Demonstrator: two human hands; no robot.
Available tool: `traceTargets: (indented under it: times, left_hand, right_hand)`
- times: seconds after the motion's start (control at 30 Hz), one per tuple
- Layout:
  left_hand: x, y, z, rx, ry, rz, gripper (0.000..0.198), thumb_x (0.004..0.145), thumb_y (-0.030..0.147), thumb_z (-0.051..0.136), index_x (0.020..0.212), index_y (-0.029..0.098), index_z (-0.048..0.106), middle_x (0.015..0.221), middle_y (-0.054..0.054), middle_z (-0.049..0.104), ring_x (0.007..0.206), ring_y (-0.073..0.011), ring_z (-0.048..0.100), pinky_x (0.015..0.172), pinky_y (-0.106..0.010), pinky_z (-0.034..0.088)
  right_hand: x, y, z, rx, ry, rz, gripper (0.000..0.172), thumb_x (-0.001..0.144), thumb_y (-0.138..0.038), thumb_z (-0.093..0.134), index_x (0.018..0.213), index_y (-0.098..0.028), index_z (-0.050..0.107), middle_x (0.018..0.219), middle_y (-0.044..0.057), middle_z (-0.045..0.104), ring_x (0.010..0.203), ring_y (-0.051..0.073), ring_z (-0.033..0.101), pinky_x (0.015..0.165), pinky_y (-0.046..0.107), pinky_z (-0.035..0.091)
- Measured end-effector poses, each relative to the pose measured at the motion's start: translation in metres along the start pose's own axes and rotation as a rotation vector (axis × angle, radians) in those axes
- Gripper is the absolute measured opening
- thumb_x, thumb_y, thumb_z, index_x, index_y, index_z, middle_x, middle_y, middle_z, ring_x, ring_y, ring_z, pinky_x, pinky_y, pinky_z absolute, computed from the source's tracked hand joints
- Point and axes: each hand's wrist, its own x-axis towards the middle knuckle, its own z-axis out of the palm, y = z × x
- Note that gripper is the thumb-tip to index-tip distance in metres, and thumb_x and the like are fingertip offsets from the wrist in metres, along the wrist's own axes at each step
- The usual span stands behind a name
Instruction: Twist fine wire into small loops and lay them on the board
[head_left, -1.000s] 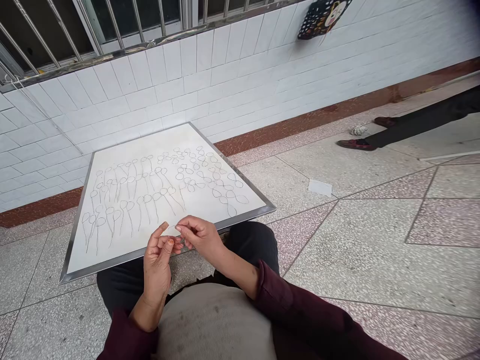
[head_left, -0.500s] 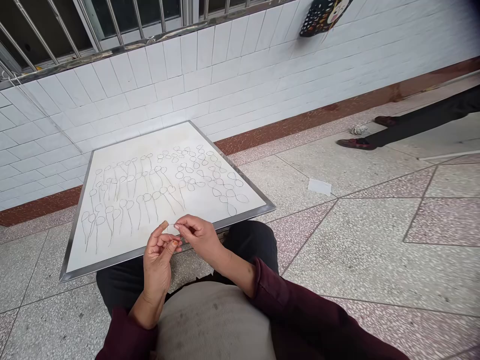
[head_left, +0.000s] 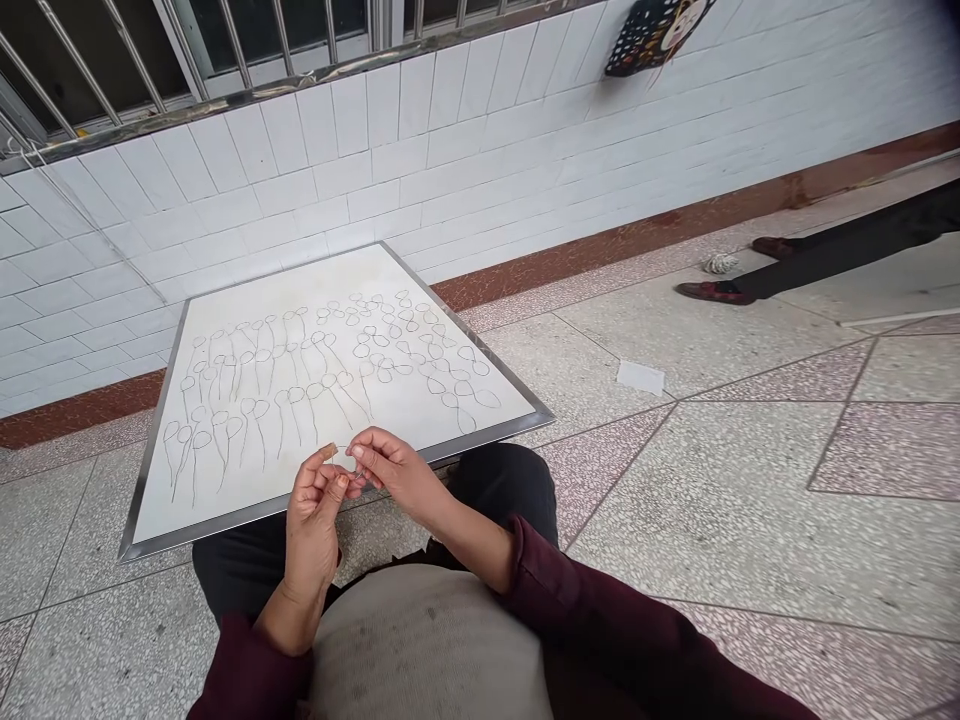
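A thin wire [head_left: 342,447] runs between my two hands, just over the near edge of a white board [head_left: 292,285] with a grey metal frame. My left hand [head_left: 312,525] is closed on it, thumb bent toward the fingers. At the other end my right hand [head_left: 396,472] pinches it between thumb and fingertips. How the wire is bent inside the fingers is too small to make out. On the board's left lie several single wire loops [head_left: 260,407] with long tails. Several figure-eight wire loops [head_left: 469,361] are spread over its right part.
The board rests across my dark-trousered legs [head_left: 510,490], its far edge near the white tiled wall [head_left: 450,170]. A patterned bag [head_left: 646,38] hangs there. Another person's legs [head_left: 817,265] show at right, near a patterned ball-like object [head_left: 720,263]. A white paper [head_left: 640,376] lies on the floor.
Both hands stay together over the board's near edge, with only slight finger movement. My left thumb has moved slightly left and up. The loops on the board have not moved.
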Motion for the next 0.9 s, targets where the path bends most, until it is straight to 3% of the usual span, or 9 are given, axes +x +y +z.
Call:
traceTargets:
  times: [0.37,0.57,0.67,0.9]
  left_hand:
    - [-0.003,-0.005,0.002,-0.033,-0.037,0.018,0.04,0.082,0.031,0.07,0.119,0.024,0.059,0.075,0.004,0.058,0.075,-0.0118,0.062,0.083,-0.03,0.049]
    - [-0.003,-0.002,0.0,-0.106,0.047,0.041,0.043,0.081,0.029,0.072,0.122,0.023,0.058,0.078,0.003,0.059,0.075,-0.0105,0.06,0.081,-0.027,0.05]
    - [-0.003,0.0,-0.001,-0.102,0.057,0.034,0.042,0.081,0.029,0.072,0.121,0.024,0.059,0.076,0.003,0.059,0.073,-0.0101,0.06,0.08,-0.027,0.049]
    - [-0.004,-0.001,-0.001,-0.06,0.037,-0.017,0.046,0.08,0.029,0.072,0.123,0.024,0.057,0.075,0.004,0.06,0.071,-0.0094,0.06,0.079,-0.026,0.048]
  right_hand:
    - [0.001,0.004,0.0,0.146,0.029,0.084,0.026,0.081,-0.043,0.067,0.08,-0.018,0.059,0.063,-0.006,0.05,0.053,0.007,0.04,0.051,0.021,0.03]
    - [-0.003,-0.002,-0.009,0.323,-0.234,0.156,0.027,0.08,-0.036,0.073,0.098,-0.018,0.066,0.08,-0.001,0.06,0.069,0.009,0.055,0.07,0.025,0.044]
    - [-0.004,-0.002,-0.011,0.28,-0.278,0.135,0.026,0.08,-0.033,0.073,0.101,-0.018,0.066,0.083,0.0,0.062,0.073,0.01,0.056,0.073,0.026,0.044]
    - [-0.005,-0.001,-0.007,0.147,-0.242,0.071,0.024,0.086,-0.038,0.065,0.099,-0.018,0.064,0.073,-0.002,0.06,0.07,0.012,0.056,0.076,0.03,0.044]
